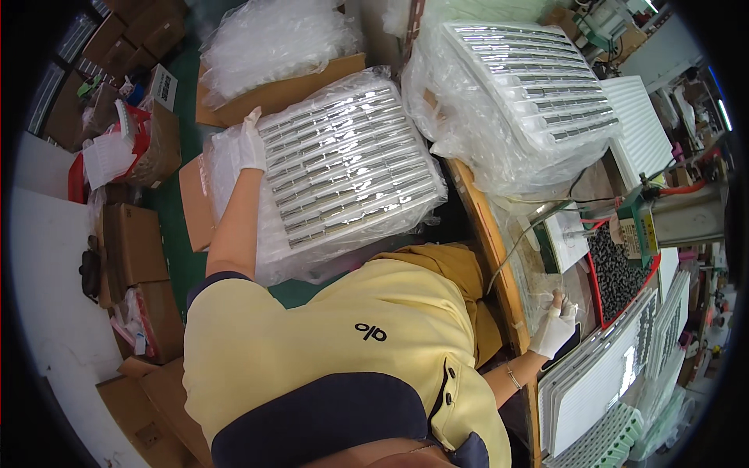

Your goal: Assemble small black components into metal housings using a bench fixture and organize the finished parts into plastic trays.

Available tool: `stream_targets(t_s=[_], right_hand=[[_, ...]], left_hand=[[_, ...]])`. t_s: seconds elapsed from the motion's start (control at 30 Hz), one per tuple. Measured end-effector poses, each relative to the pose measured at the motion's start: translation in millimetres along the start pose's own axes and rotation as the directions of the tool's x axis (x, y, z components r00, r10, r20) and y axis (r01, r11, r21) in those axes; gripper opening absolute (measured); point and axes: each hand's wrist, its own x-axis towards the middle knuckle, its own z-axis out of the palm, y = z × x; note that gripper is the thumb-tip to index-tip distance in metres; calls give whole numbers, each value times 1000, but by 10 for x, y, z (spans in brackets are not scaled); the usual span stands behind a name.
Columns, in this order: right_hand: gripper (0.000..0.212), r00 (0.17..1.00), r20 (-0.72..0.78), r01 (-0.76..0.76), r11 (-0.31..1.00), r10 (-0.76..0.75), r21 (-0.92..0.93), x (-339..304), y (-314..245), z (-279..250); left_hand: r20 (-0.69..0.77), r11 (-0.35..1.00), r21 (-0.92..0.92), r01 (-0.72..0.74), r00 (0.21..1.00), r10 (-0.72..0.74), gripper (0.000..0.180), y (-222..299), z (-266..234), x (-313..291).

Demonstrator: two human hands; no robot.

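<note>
My left hand (251,147), in a white glove, reaches out to the left edge of a white tray (347,160). Rows of shiny silver tube-like parts fill that tray, which lies in clear plastic wrap. The fingers of this hand are stretched out along the wrapped edge. Over the workbench (511,285) on the right is my right hand (555,326), also gloved, its fingertips bare and drawn together. Whatever sits between them is too small to make out. A red bin (624,269) of small black parts stands just beyond it, beside a small press-like machine (636,226).
Another plastic-wrapped tray of silver parts (546,86) sits at the far right. Stacked white trays (597,382) lean along the bench's near right. Cardboard boxes (133,246) line the left wall. Bagged plastic (277,47) lies behind the near tray. A cable (515,246) crosses the bench.
</note>
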Motion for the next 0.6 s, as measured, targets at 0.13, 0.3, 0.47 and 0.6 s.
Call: stream_targets(t_s=[0.13,0.3,0.47,0.6], right_hand=[[17,999,-53,14,999,-13,31,-4,192,-129],[18,1000,-3,-30,999,30,18,38,205,-121],[19,999,-30,-25,993,28,118,61,258,-226],[21,999,23,27,1000,-27,4,113,285,-258]], left_hand=[[-26,986,125,-108,993,112,50,24,-70,-136],[238,568,-686,455,878,-416,47,623,-66,-546],[146,857,-400,324,946,-290,42,731,-226,-605],[-7,997,-72,-28,1000,28,32,761,42,-441]])
